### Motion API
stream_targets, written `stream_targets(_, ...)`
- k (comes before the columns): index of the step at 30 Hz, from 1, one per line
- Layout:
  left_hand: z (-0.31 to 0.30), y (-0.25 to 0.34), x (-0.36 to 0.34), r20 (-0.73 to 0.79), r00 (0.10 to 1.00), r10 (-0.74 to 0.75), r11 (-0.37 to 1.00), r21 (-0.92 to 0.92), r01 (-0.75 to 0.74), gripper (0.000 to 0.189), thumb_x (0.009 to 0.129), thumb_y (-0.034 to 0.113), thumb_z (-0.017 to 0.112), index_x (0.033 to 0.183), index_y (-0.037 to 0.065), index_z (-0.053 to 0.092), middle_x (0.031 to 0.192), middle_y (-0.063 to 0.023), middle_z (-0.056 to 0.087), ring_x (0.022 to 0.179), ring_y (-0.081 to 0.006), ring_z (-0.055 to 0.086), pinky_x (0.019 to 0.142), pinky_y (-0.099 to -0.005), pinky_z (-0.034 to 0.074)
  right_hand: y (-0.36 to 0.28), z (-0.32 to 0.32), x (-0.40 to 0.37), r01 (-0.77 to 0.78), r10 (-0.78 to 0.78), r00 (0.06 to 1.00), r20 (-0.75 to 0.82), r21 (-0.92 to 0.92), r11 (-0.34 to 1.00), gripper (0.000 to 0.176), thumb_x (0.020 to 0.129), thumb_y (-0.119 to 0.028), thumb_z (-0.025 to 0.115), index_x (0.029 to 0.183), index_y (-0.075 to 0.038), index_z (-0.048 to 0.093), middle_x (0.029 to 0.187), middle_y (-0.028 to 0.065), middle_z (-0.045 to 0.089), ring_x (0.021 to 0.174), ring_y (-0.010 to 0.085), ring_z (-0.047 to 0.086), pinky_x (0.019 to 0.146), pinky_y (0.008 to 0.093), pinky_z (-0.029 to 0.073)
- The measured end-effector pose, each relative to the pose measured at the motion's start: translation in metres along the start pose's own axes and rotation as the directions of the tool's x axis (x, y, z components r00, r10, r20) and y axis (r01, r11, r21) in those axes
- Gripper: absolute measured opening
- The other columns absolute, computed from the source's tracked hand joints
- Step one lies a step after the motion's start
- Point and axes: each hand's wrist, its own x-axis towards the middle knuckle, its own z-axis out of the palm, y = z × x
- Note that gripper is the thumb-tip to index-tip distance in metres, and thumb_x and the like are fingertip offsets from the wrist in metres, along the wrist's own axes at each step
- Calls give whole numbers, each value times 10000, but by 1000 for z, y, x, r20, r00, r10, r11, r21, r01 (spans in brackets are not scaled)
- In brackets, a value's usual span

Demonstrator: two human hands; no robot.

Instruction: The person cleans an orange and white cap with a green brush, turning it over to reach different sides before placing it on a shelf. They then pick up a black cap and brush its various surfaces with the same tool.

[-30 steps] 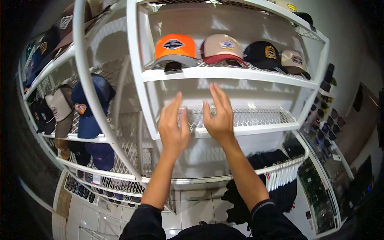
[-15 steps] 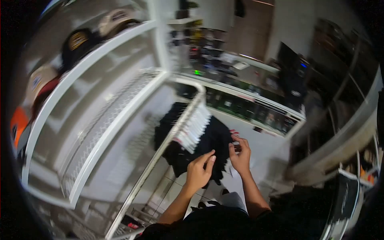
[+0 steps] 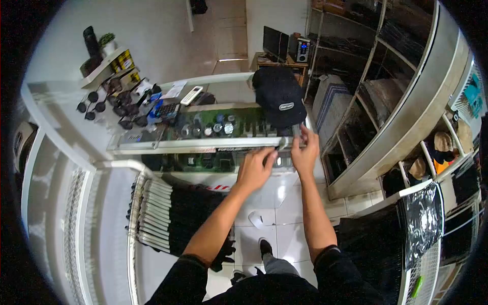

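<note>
Blk cap [image 3: 278, 94] on glass ctr [image 3: 188, 146], nr R hand [image 3: 306, 152].

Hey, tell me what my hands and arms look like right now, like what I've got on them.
Your left hand and right hand are bare, with no gloves, and no watch or bracelet shows on either wrist. The left sleeve and right sleeve are plain black, ending near the elbows.
</note>
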Motion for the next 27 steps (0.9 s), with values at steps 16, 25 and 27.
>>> stream_targets(16,50,-46,98,-105,993,-55,923,373,90,820,877,450,743,1555,98,445,1415,-260,586,1347,-419,519,1155,-508,375,44,53,59,-114,138,989,54,-321,940,700,909,-255,723,1524,-75,443,1309,252,547,1140,419,595,993,488,458)
stream_targets(25,36,-55,96,30,984,-174,984,-21,174,846,860,465,768,1541,71,455,1407,-241,601,1338,-395,524,1166,-495,351,60,45,59,-33,35,995,-97,19,999,722,837,-85,831,1488,-70,518,1185,140,605,879,199,628,754,309,540)
stream_targets(27,32,-56,96,107,976,-190,868,-447,218,682,923,305,749,1501,59,483,1423,-241,590,1344,-339,538,1136,-441,404,51,29,56,-394,371,919,135,363,844,774,840,-56,829,1522,-69,463,1125,103,623,811,136,624,671,294,524)
